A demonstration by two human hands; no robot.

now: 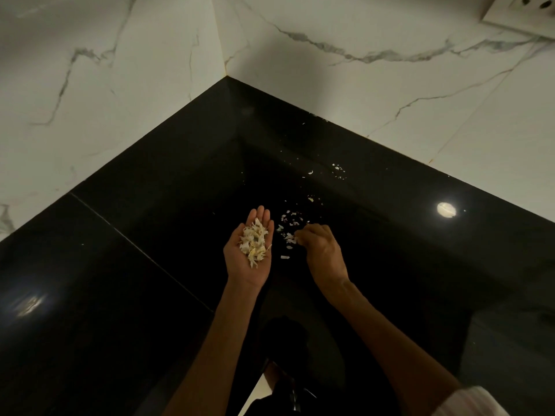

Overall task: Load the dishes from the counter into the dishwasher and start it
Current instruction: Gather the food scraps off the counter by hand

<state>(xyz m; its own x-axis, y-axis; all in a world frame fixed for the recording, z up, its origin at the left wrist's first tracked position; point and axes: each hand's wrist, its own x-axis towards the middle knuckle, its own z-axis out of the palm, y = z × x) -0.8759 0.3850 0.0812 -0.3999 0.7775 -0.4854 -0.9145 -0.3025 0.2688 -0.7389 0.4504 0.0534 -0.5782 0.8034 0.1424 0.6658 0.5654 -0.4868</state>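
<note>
Left hand (pixel 248 253) palm up, fingers spread flat, cupping a pile of white scraps (pixel 254 243), serving as a collecting tray. Right hand (pixel 319 246) just right of it, fingertips curled down onto loose bits (pixel 289 235) on the black worktop (pixel 150 235), likely pinching one; can't tell for sure. More crumbs (pixel 338 169) farther right. No dishes or dishwasher in view; looks like worktop clearing.

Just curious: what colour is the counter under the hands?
Glossy black counter, seen in the head view.
</note>
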